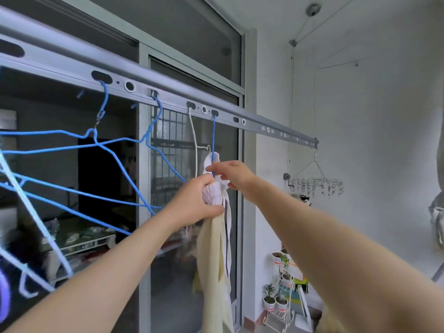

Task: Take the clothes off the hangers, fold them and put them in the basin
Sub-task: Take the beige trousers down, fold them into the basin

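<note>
In the head view, at the centre of the frame, the left hand has a tight grip. Its fingers and thumb curl round a bunched wad of the garment. The garment's white gathered top sits in the fist, and its cream cloth and thin straps hang straight down toward the bottom edge.

Just above and to the right, the right hand has a narrow grip. Thumb and fingers pinch the garment's white top edge at the stem of a blue hanger. That hanger hooks into a slot of the grey rail, which runs from the upper left down to the right. A white hanger hangs just left of it.

Bare hangers, blue, fill the left side. At right, a round clip rack hangs from the rail's far end. At lower right, a stand carries pots holding small green plants.
</note>
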Tool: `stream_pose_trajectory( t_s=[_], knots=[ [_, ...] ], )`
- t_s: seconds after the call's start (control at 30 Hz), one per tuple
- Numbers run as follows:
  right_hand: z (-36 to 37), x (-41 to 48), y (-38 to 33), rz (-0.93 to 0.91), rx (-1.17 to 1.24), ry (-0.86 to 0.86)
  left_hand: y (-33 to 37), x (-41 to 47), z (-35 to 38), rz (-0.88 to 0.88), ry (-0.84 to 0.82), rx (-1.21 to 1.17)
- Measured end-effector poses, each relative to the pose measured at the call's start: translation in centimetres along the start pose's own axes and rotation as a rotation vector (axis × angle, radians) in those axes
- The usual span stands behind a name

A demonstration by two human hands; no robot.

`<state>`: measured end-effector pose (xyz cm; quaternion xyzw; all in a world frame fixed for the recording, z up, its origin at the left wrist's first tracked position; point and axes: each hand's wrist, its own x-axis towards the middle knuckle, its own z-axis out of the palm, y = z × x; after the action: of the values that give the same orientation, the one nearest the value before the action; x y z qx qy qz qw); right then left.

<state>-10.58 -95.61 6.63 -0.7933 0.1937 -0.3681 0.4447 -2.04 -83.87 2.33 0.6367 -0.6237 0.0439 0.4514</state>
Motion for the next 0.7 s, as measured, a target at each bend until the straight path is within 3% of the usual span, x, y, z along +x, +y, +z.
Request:
stream_pose_trajectory(
  t_s=[0.2,0.33,0.47,0.57,0.7],
  knots=[
    [2.0,0.0,0.6,-0.075,0.071,-0.015,-0.2,-1.4,0.0,0.115,0.059,0.176],
    [2.1,0.3,1.3,-0.081,0.279,-0.054,-1.3,-1.9,0.5,0.202,0.102,0.247],
    [2.2,0.3,1.6,-0.082,0.375,-0.017,-2.1,-2.0,1.2,0.386,0.202,0.303],
    [2.5,0.0,1.0,-0.084,0.492,0.019,-3.3,-2.9,2.0,0.572,0.255,0.492],
    [1.3,-0.2,-0.3,-0.012,0.706,0.086,-4.9,-3.5,2.9,0.613,0.232,0.536]
  ],
)
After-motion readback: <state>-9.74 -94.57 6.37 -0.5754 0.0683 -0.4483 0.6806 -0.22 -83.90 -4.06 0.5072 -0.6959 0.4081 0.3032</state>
